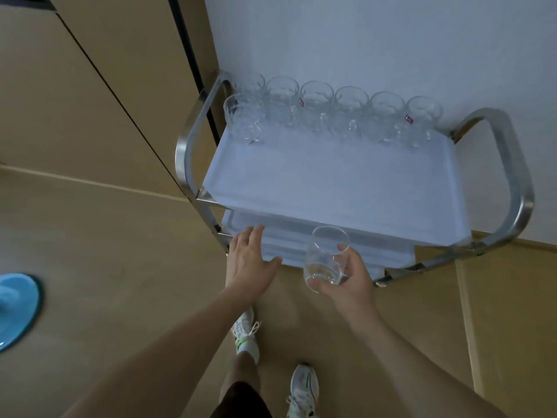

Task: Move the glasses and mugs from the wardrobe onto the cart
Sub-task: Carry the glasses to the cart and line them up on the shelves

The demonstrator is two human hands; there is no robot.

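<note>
A steel cart [512, 164] with a white cloth on its top shelf stands against the wall. Several clear glass mugs [349, 111] line the shelf's far edge, with one more mug [241, 119] in front of them at the far left. My right hand [346, 282] grips a clear stemless glass [327, 254], tilted, just in front of the cart's near edge. My left hand [250, 260] is spread flat, fingers straight, at the cart's near left corner by the lower shelf, holding nothing.
Tan wardrobe doors [90, 95] rise on the left, right beside the cart. A blue round object [15, 309] lies on the wooden floor at the far left. My two feet in white shoes [303, 387] stand close in front of the cart.
</note>
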